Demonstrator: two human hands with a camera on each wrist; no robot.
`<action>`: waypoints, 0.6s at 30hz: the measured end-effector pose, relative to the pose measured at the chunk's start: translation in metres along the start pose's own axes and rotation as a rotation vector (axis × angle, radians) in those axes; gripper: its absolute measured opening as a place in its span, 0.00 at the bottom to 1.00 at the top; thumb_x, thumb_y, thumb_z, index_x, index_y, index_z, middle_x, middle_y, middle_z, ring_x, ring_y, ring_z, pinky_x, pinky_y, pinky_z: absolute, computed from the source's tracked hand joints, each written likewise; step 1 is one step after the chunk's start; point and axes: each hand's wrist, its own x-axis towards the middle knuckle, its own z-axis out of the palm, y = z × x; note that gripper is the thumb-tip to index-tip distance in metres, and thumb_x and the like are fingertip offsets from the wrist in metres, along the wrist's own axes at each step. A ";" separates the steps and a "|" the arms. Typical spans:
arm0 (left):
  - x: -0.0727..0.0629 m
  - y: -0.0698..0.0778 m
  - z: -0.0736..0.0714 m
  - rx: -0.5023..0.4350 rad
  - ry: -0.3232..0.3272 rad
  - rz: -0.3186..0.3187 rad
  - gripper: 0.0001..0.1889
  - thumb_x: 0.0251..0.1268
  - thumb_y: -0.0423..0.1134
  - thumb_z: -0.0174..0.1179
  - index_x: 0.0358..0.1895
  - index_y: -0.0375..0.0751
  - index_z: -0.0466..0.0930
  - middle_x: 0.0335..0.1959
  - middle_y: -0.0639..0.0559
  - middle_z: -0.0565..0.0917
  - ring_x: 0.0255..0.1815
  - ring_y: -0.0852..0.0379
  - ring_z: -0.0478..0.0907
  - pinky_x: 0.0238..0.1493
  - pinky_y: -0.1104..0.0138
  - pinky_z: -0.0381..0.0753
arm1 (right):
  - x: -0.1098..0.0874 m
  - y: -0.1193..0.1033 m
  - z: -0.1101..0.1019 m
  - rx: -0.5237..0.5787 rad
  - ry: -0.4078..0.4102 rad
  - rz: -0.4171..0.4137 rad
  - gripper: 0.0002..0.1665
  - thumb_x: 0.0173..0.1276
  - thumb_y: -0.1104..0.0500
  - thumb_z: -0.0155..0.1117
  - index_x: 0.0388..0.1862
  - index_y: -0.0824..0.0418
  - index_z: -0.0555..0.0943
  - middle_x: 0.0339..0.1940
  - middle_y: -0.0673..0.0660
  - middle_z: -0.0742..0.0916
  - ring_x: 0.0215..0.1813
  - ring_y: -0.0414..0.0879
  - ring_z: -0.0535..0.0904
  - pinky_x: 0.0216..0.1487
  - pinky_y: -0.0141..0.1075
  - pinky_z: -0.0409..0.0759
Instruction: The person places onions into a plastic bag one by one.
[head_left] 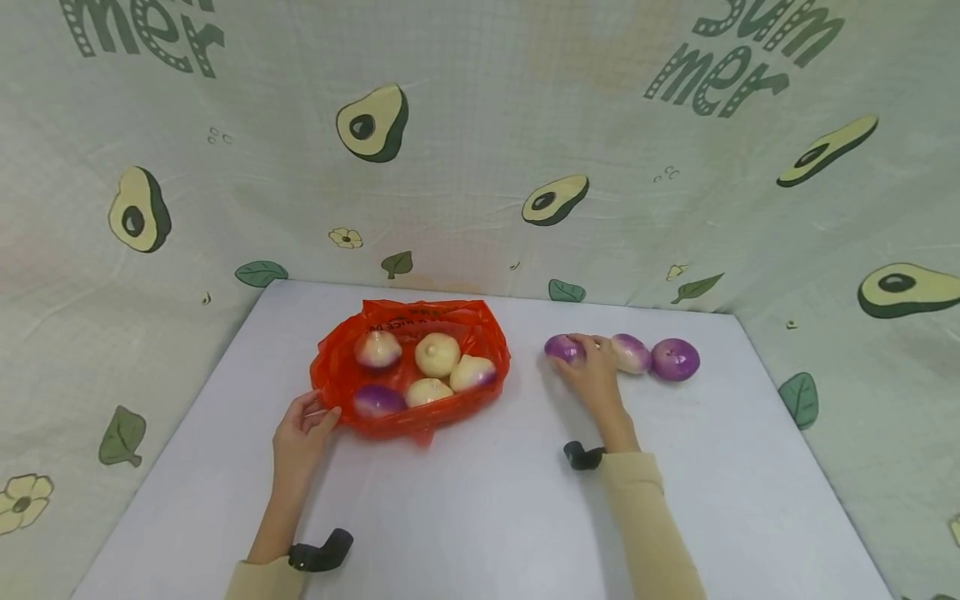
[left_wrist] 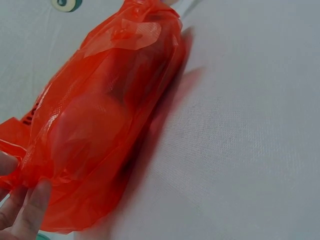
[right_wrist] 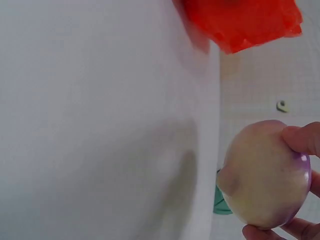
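Observation:
A red plastic bag [head_left: 457,408] lies with its mouth spread wide on the left half of the table, several purple-and-white turnips [head_left: 437,356] inside. At its near left corner my left hand [head_left: 300,442] pinches the rim between thumb and fingers; the left wrist view shows the bag's bulging side [left_wrist: 90,130]. My right hand [head_left: 597,379] grips another turnip [right_wrist: 265,175] to the right of the bag, thumb on one side and fingers on the other. In the right wrist view its pale, pointed end faces the camera.
Just right of my right hand, two more turnips rest side by side, one pale and purple [head_left: 632,354], the other deep purple [head_left: 675,360]. The white table [head_left: 480,517] ends at the back against a hanging cloth [head_left: 465,200] printed with avocados and leaves.

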 end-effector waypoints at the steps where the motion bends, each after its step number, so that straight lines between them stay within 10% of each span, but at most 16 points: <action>1: 0.001 0.000 0.000 0.000 -0.002 -0.003 0.23 0.64 0.40 0.57 0.61 0.38 0.68 0.52 0.40 0.75 0.32 0.81 0.71 0.37 0.89 0.71 | -0.001 -0.005 -0.001 0.005 0.000 0.000 0.31 0.58 0.50 0.68 0.59 0.60 0.72 0.60 0.70 0.68 0.63 0.63 0.62 0.65 0.59 0.60; 18: 0.000 0.000 0.002 0.045 -0.002 -0.028 0.22 0.65 0.43 0.56 0.61 0.41 0.68 0.52 0.42 0.76 0.33 0.80 0.71 0.37 0.89 0.71 | -0.028 -0.085 -0.009 0.098 -0.097 -0.092 0.31 0.59 0.46 0.66 0.62 0.48 0.71 0.66 0.58 0.66 0.68 0.56 0.60 0.60 0.56 0.70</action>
